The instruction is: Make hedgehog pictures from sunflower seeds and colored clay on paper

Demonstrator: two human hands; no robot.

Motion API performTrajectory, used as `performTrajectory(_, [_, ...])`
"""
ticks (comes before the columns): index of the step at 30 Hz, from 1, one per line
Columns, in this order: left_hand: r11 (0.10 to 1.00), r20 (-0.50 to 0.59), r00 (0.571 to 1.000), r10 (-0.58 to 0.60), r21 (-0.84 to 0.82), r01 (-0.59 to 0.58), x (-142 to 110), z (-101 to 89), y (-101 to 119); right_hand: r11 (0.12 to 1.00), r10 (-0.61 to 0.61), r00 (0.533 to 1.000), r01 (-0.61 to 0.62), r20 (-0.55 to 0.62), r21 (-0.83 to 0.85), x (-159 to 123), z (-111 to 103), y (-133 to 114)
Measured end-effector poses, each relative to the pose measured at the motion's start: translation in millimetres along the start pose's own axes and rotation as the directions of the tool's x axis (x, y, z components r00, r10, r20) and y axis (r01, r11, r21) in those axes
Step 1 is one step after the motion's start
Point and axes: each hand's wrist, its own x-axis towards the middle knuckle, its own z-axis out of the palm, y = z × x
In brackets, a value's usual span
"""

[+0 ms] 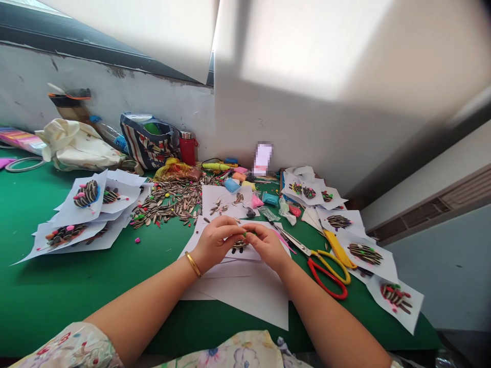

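Observation:
My left hand (215, 242) and my right hand (267, 245) meet over the white paper (251, 299), fingertips pinched together. A small bit of green modelling clay (246, 234) shows between them, mostly hidden by the fingers. Just below lies a sunflower-seed figure (238, 247) with dark feet, stuck on the top sheet and partly covered by my hands. Behind them, another sheet (213, 197) carries a few loose seeds. Scissors (326, 266) with red and yellow handles lie right of my right hand.
A heap of sunflower seeds (174, 202) spreads at the back left. Finished seed pictures are stacked left (86, 197) and lined up right (364, 253). Blue clay (270, 198), a yellow cutter (339, 249), a red bottle (187, 148) and a striped bag (149, 140) stand around on the green table (153, 278).

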Motion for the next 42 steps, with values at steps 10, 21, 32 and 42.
performTrajectory(10, [0.999,0.057,0.998,-0.034,0.014,0.034,-0.5,0.2,-1.5,1.000,-0.005,0.999,0.005,-0.038,0.017,0.4,1.3,1.1])
performTrajectory(21, [0.992,-0.005,0.996,0.088,0.092,-0.087,0.2,1.4,2.0,0.987,0.103,0.994,-0.100,-0.019,0.124,0.8,2.8,-0.5])
performTrajectory(32, [0.995,0.019,0.996,0.088,0.043,-0.089,-0.7,0.9,-3.7,0.985,0.101,0.995,-0.098,-0.017,0.139,1.2,1.3,-2.6])
performTrajectory(42, [0.992,0.063,0.995,0.071,0.103,-0.077,1.3,-3.0,-1.3,0.992,0.086,0.996,-0.088,0.026,0.094,1.5,1.2,-5.5])
